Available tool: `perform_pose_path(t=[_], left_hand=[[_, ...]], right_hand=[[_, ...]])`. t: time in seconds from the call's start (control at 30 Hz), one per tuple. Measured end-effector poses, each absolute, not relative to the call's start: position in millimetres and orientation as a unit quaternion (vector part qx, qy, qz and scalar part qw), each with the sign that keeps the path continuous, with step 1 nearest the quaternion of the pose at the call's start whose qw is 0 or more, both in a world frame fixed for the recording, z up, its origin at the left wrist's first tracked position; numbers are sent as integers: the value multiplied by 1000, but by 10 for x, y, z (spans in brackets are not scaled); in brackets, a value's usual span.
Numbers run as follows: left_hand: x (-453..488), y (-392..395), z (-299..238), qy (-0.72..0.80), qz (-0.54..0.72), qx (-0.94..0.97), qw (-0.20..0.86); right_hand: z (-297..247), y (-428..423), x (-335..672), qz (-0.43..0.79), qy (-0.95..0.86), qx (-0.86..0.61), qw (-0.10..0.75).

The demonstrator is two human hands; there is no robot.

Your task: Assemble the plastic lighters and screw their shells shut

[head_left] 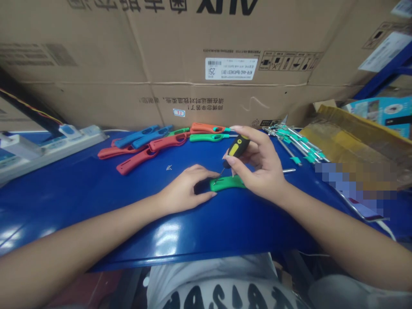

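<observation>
My right hand [262,165] grips a black and yellow screwdriver [237,146], its thin shaft pointing down and to the left. The tip meets the left end of a green long-nosed lighter [227,183], which lies flat on the blue table. With thumb and index finger on either side of that same end, my left hand [185,186] steadies the lighter. The lighter's middle is hidden behind my right hand, and a metal tube [289,171] shows beyond it.
Behind lie red [137,162], blue [137,136], orange [206,128] and green lighters [206,137]. Several metal tubes with green fittings [299,143] are piled right, near a phone [357,197] and an open carton [357,141]. A power strip [74,143] sits left; a large cardboard box [174,56] stands behind.
</observation>
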State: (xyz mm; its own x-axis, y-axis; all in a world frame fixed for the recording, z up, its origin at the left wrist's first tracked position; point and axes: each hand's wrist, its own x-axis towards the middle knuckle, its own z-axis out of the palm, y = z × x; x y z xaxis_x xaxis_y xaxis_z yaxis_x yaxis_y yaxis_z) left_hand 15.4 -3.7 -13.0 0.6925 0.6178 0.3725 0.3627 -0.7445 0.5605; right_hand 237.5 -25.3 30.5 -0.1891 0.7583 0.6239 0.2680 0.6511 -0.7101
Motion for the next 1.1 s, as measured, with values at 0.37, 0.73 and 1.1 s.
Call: perform_pose_path(t=[0.37, 0.73, 1.1], left_hand=[[148, -24, -152, 262, 279, 894, 232], [159, -19, -161, 255, 285, 889, 251], [150, -34, -157, 241, 283, 894, 251]], right_hand=[[292, -259, 2364, 228, -746, -330, 532], [342, -263, 2375, 281, -755, -315, 502], [293, -154, 2438, 139, -825, -261, 482]])
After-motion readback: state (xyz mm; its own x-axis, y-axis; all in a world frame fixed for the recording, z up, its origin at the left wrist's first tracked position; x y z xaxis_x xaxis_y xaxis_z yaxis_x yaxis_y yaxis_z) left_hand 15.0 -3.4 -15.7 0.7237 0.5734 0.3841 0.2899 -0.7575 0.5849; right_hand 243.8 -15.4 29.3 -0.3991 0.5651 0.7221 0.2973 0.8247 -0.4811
